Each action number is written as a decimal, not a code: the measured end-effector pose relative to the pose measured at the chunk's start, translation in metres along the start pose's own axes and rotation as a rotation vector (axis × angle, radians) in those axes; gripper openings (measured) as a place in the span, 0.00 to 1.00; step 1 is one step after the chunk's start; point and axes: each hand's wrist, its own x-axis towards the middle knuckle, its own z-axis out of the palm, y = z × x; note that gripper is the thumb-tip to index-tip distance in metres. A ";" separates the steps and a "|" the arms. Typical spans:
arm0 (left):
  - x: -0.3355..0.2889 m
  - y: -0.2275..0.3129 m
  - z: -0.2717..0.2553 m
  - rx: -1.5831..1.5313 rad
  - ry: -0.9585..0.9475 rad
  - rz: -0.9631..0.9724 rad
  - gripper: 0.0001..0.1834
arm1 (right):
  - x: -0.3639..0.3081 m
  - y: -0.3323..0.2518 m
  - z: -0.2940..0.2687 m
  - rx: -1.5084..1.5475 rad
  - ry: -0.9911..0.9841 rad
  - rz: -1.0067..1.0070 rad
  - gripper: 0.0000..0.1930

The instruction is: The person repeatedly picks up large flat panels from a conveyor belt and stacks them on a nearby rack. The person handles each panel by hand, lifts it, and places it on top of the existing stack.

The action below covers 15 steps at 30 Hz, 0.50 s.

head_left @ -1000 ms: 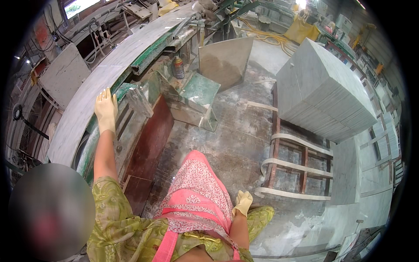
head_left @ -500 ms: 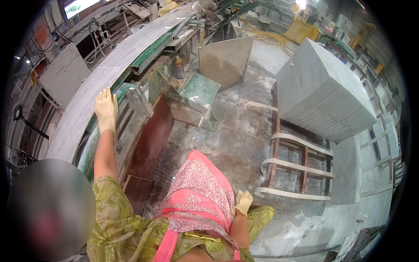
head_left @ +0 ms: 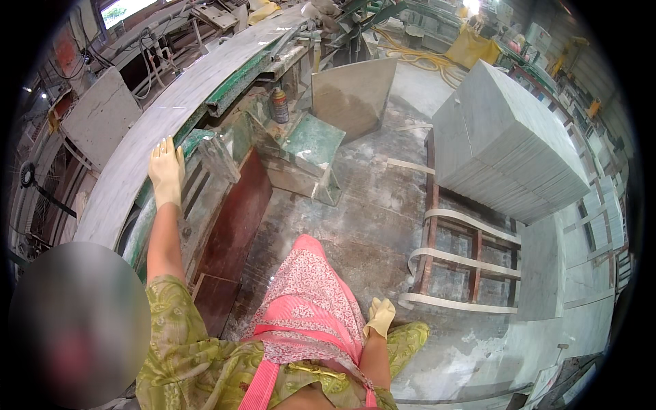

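Observation:
My left hand (head_left: 166, 171), in a pale yellow rubber glove, reaches out at the left. Its outstretched fingers lie flat at the near edge of a long, white, grey-veined stone strip (head_left: 130, 152). The strip runs along a green-edged machine bed (head_left: 236, 85). My right hand (head_left: 380, 318), gloved the same way, hangs low beside my pink patterned apron (head_left: 307, 294). Its fingers are curled in, and I see nothing in them. It touches no stone.
A big stack of marble slabs (head_left: 506, 143) stands right on a rusty frame with pale straps (head_left: 471, 261). A stone panel (head_left: 352, 96) leans ahead, near a spray can (head_left: 279, 106). Yellow hose (head_left: 424, 58) lies farther back. A blurred person (head_left: 78, 328) is at lower left.
A thin joint line on the stone strip has shifted slightly toward the near left. Both my hands stay where they were.

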 end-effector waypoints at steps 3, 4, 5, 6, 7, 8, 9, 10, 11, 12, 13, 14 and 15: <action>0.000 -0.002 0.004 0.008 0.001 0.001 0.24 | -0.002 -0.003 0.001 -0.010 -0.001 0.007 0.25; 0.000 -0.002 0.006 0.011 0.003 0.002 0.24 | -0.004 -0.005 0.002 -0.017 -0.002 0.009 0.25; 0.000 -0.002 0.006 0.014 -0.004 0.000 0.24 | -0.005 -0.007 0.003 -0.016 0.002 0.008 0.24; 0.001 -0.002 0.007 0.017 -0.011 -0.002 0.24 | -0.006 -0.008 0.004 -0.014 0.006 0.007 0.24; 0.001 -0.002 0.007 0.021 -0.018 -0.003 0.24 | -0.007 -0.008 0.005 -0.012 0.010 0.007 0.24; 0.001 -0.002 0.008 0.023 -0.016 -0.004 0.24 | -0.007 -0.008 0.005 -0.006 0.016 0.006 0.24; 0.001 -0.003 0.011 0.026 -0.014 -0.004 0.24 | -0.007 -0.007 0.005 -0.001 0.023 0.006 0.23; 0.001 -0.003 0.012 0.030 -0.012 -0.004 0.24 | -0.007 -0.007 0.005 0.005 0.029 0.005 0.23; 0.002 -0.001 0.009 0.022 -0.020 -0.003 0.24 | -0.005 -0.004 0.003 0.009 0.018 0.005 0.23; 0.003 0.002 0.004 0.014 -0.028 -0.002 0.24 | -0.002 -0.002 0.001 0.012 0.007 0.005 0.22; 0.003 0.003 0.001 0.009 -0.037 -0.002 0.24 | 0.000 0.000 -0.001 0.014 -0.005 0.006 0.22; 0.000 -0.002 0.005 0.015 -0.019 0.000 0.24 | -0.001 -0.003 0.001 0.022 0.001 0.013 0.21; -0.005 -0.010 0.012 0.025 -0.002 -0.001 0.24 | -0.003 -0.006 0.005 0.027 0.004 0.022 0.20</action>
